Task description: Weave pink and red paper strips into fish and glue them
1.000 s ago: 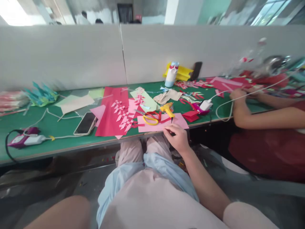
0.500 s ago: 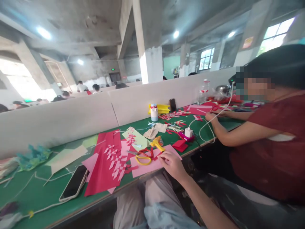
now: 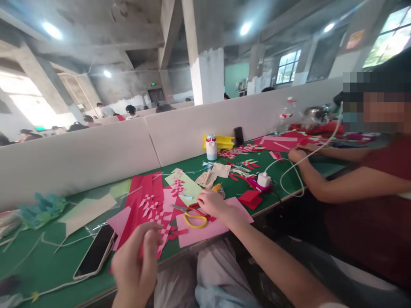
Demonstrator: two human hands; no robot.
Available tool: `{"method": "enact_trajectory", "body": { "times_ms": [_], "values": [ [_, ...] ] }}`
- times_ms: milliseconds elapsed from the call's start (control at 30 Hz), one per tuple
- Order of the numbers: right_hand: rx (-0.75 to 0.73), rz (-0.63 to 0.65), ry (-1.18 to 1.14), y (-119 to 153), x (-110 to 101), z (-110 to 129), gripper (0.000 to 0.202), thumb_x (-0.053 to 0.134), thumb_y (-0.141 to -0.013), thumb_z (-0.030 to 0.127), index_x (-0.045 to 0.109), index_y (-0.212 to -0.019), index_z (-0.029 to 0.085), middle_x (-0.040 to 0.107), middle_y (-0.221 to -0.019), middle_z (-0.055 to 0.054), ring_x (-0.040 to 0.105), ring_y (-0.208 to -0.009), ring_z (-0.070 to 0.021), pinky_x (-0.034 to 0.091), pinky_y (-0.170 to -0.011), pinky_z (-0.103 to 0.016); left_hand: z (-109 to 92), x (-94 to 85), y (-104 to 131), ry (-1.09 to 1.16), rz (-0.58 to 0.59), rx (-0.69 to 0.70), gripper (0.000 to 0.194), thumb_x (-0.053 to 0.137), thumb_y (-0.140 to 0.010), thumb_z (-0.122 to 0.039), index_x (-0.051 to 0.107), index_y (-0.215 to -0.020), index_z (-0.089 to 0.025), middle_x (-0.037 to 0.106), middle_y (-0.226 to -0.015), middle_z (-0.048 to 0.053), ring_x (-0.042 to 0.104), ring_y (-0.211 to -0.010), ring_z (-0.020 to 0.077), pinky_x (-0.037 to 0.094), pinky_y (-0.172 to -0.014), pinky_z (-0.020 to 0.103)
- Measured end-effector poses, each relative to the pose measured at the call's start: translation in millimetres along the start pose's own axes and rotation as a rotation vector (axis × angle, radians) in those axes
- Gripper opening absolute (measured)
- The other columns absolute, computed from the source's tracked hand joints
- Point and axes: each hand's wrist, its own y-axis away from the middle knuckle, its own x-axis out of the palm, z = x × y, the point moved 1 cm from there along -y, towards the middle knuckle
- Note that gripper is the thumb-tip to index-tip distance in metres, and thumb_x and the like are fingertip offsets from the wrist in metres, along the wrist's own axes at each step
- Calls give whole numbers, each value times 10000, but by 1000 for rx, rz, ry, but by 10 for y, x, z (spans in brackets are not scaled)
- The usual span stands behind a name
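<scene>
My left hand (image 3: 136,261), blurred, hovers over the table's front edge, its fingers loosely bent and the thumb apart, holding nothing visible. My right hand (image 3: 212,203) is over the red handle of the scissors (image 3: 195,219), fingers curled together; what is under the fingertips is hidden. Just behind it a yellow tool (image 3: 218,188) shows in part. The scissors lie on a pink sheet (image 3: 189,235), blades to the left. Left of them, woven pink and red strips (image 3: 165,216) lie on a large red sheet (image 3: 136,199). A pale green sheet (image 3: 192,188) is behind.
A phone (image 3: 95,252) and white cable lie at left. Beige pieces (image 3: 221,170), a white can (image 3: 211,148), folded red paper (image 3: 250,199) and a white charger (image 3: 263,179) stand or lie beyond my right hand. A person in dark red (image 3: 379,179) works at right. A white partition (image 3: 112,149) runs behind.
My left hand has come into view at the front. My right hand has moved left and farther in, from the pink sheet's edge to over the scissors' handle. The view has shifted slightly.
</scene>
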Motion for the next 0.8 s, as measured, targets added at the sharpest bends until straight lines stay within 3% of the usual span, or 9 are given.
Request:
{"method": "enact_trajectory", "body": {
  "times_ms": [67,133,267,367,533,667,800],
  "values": [
    [-6,97,23,-229,125,55,214,518,-876,137,692,-754,158,687,-832,-80,619,-834,-182,452,-730,-259,209,337,-3,29,149,-150,317,432,-928,-318,560,-668,-193,546,-552,-29,484,-478,89,371,-466,204],
    [-5,183,44,-419,275,115,191,522,-866,114,698,-793,134,693,-865,-111,626,-876,-205,463,-755,-279,408,638,102,-7,244,-255,426,408,-915,-359,392,-521,-199,377,-440,-41,373,-422,90,276,-435,227],
    [2,309,66,-677,576,212,161,532,-916,203,669,-960,130,667,-1027,-103,606,-1000,-219,495,-834,-359,635,1038,437,-49,473,-327,425,382,-886,-367,274,-512,-198,302,-452,-41,304,-434,88,202,-463,253],
    [52,373,73,-795,757,226,244,553,-928,320,610,-1101,156,619,-1134,-78,606,-1004,-198,514,-859,-403,671,1148,583,-46,548,-375,413,394,-870,-366,258,-518,-199,307,-461,-37,297,-446,95,188,-479,265],
    [133,415,31,-863,907,162,286,557,-927,328,584,-1158,162,600,-1169,-87,610,-994,-197,526,-846,-397,694,1163,581,-8,555,-450,418,412,-862,-385,256,-520,-202,304,-465,-39,289,-454,98,174,-493,273],
    [179,383,-64,-833,799,93,217,551,-928,307,617,-1054,143,643,-1042,-70,625,-912,-176,521,-811,-368,763,1185,490,165,509,-588,442,494,-814,-413,291,-485,-200,307,-448,-42,298,-457,98,183,-495,268],
    [208,299,-219,-773,541,44,168,484,-911,192,641,-897,135,678,-833,-55,623,-778,-153,466,-719,-266,902,1363,301,361,495,-711,391,483,-820,-434,471,-512,-192,456,-454,-20,426,-452,110,287,-490,243]
  ]
}}
